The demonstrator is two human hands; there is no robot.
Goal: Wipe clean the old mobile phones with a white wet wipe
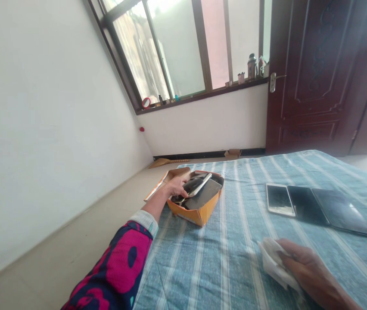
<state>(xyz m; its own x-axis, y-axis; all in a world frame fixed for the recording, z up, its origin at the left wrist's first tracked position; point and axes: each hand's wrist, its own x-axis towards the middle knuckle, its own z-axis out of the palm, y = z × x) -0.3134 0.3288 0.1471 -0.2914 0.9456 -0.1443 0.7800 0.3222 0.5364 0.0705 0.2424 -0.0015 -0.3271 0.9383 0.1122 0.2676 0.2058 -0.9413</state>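
Left hand (177, 187) reaches forward, pinching a phone (199, 186); right (300, 262) grips white cloth (274, 260)

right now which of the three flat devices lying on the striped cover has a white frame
The leftmost device, nearest the orange box: its border is white, while the middle device and rightmost device look dark.
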